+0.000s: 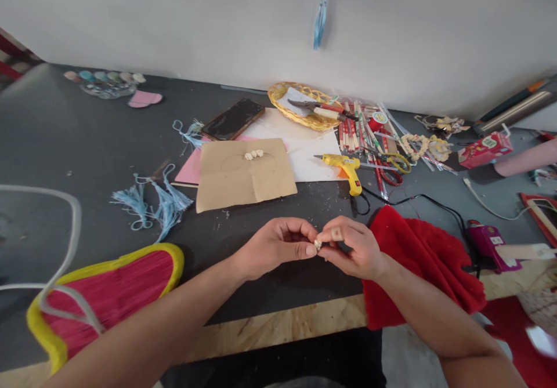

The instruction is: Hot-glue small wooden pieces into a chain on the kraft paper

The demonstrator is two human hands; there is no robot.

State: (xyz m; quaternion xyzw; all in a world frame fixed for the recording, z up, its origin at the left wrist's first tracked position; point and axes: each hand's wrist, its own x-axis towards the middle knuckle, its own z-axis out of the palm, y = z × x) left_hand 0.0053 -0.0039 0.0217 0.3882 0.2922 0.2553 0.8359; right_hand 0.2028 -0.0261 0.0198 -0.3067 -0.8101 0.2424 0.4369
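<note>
A small cream-coloured piece is pinched between the fingertips of my left hand and my right hand, above the front part of the dark table. Both hands are closed on it, thumbs and forefingers almost meeting. A band is wrapped round one finger of the right hand. Behind the hands, a brown paper sheet carries several small cream pieces in a short row, with a thin curved line beside them. A yellow glue gun lies to the right of the paper.
Blue tassels and a pink-and-yellow mat lie left. A phone and wicker basket stand behind. Red cloth is beside my right forearm; a black cable runs right, past scissors and wrapped sticks.
</note>
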